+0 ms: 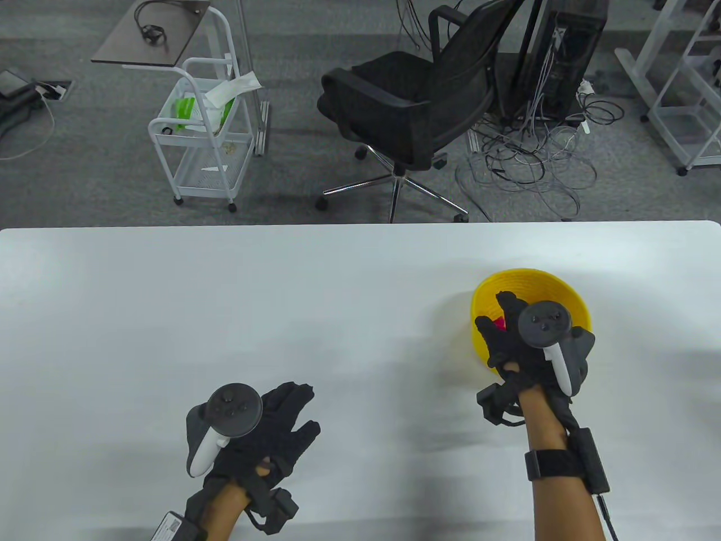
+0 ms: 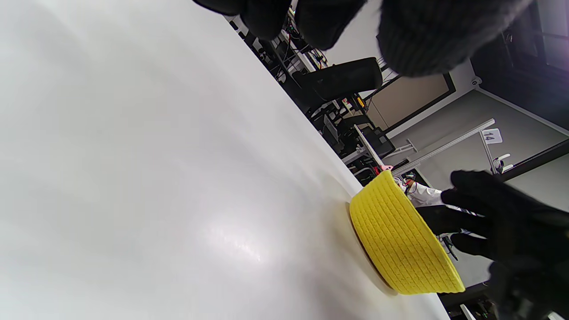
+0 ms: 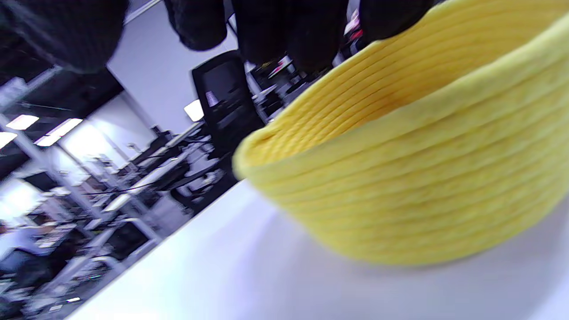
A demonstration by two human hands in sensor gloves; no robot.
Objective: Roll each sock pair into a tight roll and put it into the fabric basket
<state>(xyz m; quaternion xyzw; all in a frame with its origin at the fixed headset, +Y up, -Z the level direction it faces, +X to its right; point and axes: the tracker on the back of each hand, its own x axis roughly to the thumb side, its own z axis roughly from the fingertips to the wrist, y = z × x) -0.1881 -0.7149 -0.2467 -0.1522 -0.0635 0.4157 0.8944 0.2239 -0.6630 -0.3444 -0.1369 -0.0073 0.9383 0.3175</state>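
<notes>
Table view shows a white table (image 1: 225,315) with a yellow basket (image 1: 569,293) standing on its right half, near the person's side. The right hand (image 1: 521,344) reaches over the basket's near rim, its gloved fingers spread and fairly straight above the opening. A small patch of pink or red (image 1: 499,323) shows inside the basket just beside those fingers; it may be a sock roll, but too little of it is visible to be sure. The fingers do not appear to hold anything, though the tracker (image 1: 545,324) on the back of the hand hides part of them.

The left hand (image 1: 270,434) lies low over the table near its front edge, well apart from the basket, with its fingers stretched out and holding nothing. A tracker (image 1: 234,403) sits on its back too.

In the left wrist view the basket (image 2: 400,240) stands flat on the table (image 2: 133,178), and the right hand (image 2: 498,222) comes in over its rim with 3 fingers extended. The left hand's fingertips (image 2: 422,40) hang in at the top edge, clear of the table.

The right wrist view is blurred: the basket's woven wall (image 3: 422,178) fills the right side, and dark fingertips (image 3: 275,31) hang above its far rim.

Beyond the table, on the grey floor, stand a black office chair (image 1: 417,96), a white wire cart (image 1: 203,135) and a tangle of cables (image 1: 524,158).
</notes>
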